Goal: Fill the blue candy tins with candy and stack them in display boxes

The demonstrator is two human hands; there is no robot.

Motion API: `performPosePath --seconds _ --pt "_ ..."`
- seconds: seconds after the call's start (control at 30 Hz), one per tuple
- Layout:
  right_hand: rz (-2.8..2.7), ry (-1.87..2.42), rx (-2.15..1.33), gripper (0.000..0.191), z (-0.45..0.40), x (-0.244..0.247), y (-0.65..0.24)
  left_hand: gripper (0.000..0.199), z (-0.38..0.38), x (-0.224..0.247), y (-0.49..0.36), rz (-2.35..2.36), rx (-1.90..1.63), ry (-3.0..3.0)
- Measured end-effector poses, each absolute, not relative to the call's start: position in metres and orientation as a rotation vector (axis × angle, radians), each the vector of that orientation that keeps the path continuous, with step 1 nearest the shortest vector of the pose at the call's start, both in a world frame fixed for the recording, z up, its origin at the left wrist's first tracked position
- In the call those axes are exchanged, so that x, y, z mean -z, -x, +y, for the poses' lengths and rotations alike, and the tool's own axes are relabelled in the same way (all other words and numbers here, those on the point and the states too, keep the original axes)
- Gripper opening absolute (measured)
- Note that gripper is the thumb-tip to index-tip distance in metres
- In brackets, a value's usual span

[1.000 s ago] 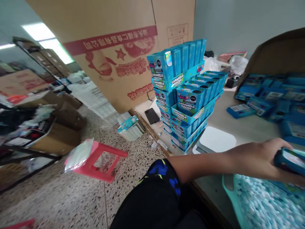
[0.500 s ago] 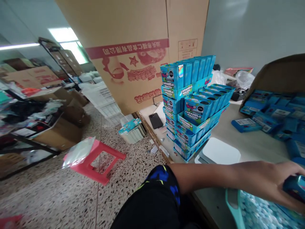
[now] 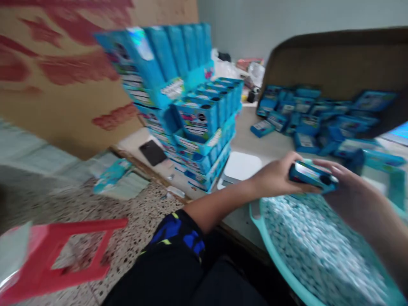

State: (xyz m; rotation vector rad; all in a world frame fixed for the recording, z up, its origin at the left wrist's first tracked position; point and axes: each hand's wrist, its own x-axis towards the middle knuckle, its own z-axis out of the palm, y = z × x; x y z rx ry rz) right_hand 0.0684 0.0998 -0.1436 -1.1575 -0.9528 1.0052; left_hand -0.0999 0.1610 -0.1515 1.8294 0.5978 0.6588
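Note:
My left hand (image 3: 282,175) is wrapped round a small blue candy box (image 3: 310,175), which lies nearly level over a teal tub (image 3: 270,246). At the far end of the same box, my right hand (image 3: 342,176) closes on it, its fingertips partly hidden behind the box. Many small pale-blue and white candies (image 3: 321,242) fill the tub below both hands. To the left stand stacked display trays of blue candy boxes (image 3: 197,119). A white kitchen scale (image 3: 244,165) sits between the stack and the tub.
A brown carton (image 3: 321,59) on its side spills many blue boxes (image 3: 306,123) onto the table. A teal basket (image 3: 397,182) stands at right. A phone (image 3: 153,152) lies by a large cardboard box (image 3: 79,97). On the floor are a red stool (image 3: 79,229) and flat cartons (image 3: 124,182).
My view has swung right and down, bringing the tub and my right hand into sight. The left hand still grips the candy box, and the right hand is now on its other end.

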Motion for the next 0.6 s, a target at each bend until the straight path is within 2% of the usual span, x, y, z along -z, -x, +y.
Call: performPosePath --seconds 0.17,0.5,0.6 --pt "-0.824 1.316 -1.113 0.035 0.0881 0.1459 -0.0801 0.057 0.1695 0.1573 0.0911 0.565 -0.731 -1.877" --pt "-0.880 1.371 -1.099 0.036 0.0905 0.1505 -0.0768 0.053 0.1704 0.1544 0.0903 0.582 -0.718 -1.964" --pt "-0.908 1.373 -1.150 0.043 0.0904 0.1505 -0.0770 0.052 0.1708 0.1544 0.0909 0.554 -0.697 -1.971"
